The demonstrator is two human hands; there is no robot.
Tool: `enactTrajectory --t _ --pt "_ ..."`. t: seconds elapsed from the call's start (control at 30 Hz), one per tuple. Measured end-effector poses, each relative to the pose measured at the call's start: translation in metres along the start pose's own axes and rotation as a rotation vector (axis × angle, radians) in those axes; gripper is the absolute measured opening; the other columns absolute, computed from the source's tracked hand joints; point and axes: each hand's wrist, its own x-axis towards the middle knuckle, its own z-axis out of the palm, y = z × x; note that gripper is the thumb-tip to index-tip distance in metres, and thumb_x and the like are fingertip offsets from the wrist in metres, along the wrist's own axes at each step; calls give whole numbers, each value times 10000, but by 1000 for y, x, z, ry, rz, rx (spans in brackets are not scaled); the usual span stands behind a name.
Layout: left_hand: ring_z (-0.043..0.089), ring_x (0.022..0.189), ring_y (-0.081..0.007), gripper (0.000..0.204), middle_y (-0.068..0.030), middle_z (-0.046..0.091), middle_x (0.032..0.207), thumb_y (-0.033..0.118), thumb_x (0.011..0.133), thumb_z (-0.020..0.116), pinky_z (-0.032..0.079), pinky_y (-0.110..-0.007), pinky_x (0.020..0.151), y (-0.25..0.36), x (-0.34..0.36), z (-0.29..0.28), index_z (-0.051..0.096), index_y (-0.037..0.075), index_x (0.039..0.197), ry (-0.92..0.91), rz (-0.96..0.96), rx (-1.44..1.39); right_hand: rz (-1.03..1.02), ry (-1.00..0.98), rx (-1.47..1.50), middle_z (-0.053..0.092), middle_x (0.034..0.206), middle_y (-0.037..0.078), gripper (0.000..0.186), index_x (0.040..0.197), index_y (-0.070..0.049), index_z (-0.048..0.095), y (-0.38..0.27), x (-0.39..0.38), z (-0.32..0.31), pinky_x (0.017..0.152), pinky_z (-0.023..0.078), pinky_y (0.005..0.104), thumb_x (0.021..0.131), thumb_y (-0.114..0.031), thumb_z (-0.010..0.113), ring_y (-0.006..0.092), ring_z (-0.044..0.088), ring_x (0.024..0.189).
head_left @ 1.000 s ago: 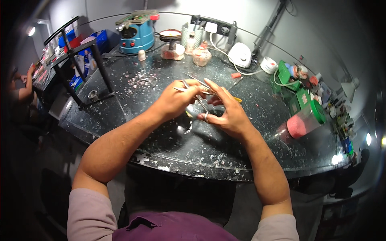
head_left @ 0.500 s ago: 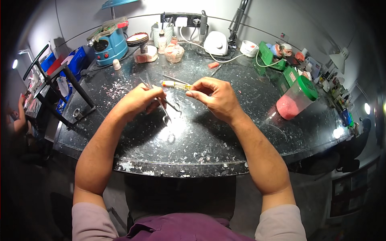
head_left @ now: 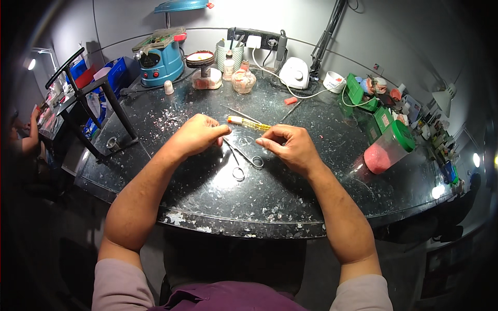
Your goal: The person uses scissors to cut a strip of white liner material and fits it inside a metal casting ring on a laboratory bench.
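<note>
My left hand [head_left: 199, 136] hovers over the middle of the dark bench, thumb and fingers pressed together; what they pinch, if anything, is too small to make out. Just below its fingertips lies a pair of metal scissors [head_left: 237, 155], ring handles toward me, the blade tips partly hidden by the hand. My right hand [head_left: 291, 146] is closed in a pinch, its contents also unclear. A faint thin curved line shows between the two hands. Beyond the right fingertips rests a slim yellow see-through tube [head_left: 254, 124] with an orange and white end. A thin pointed metal tool [head_left: 239, 112] lies behind it.
On the right stands a clear jar [head_left: 386, 147] with a green lid and pink grains. A blue machine [head_left: 162, 65], a pink-stained pot [head_left: 243, 81] and a white device [head_left: 294, 72] line the back. A black metal stand [head_left: 93, 98] is at left; another person's arm [head_left: 32, 129] shows beyond.
The scissors, earlier in my left hand, now lie on the bench. My right hand has drawn back from the yellow tube. The whole view has shifted slightly.
</note>
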Motion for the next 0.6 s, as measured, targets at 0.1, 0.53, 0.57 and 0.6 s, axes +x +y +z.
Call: enactTrajectory --t 0.1,0.53,0.57,0.6 --pt "516 607 -70 371 -9 590 613 324 925 653 404 -257 584 2 -4 15 659 7 732 187 324 24 182 -122 -133 638 707 74 278 860 -22 726 -5 3 -8 580 443 288 884 -298 750 96 540 607" --pt "557 782 -75 236 -10 625 774 201 959 628 434 -244 733 17 -17 30 630 -2 839 105 463 -42 -108 -83 -91 741 944 92 205 1042 -59 747 -3 0 -5 744 536 303 919 -215 696 178 689 807" --pt "554 780 -74 242 -8 622 767 207 961 625 433 -244 731 17 -17 30 631 -2 840 105 441 -41 -107 -81 -91 741 944 92 205 1042 -59 747 -2 0 -5 744 536 303 919 -215 696 178 689 807" --pt "554 780 -74 242 -8 622 767 207 961 625 433 -244 731 17 -17 30 631 -2 840 104 442 -40 -138 -79 -72 742 985 100 210 1065 -69 745 -2 0 -5 769 541 304 922 -214 691 185 699 843"
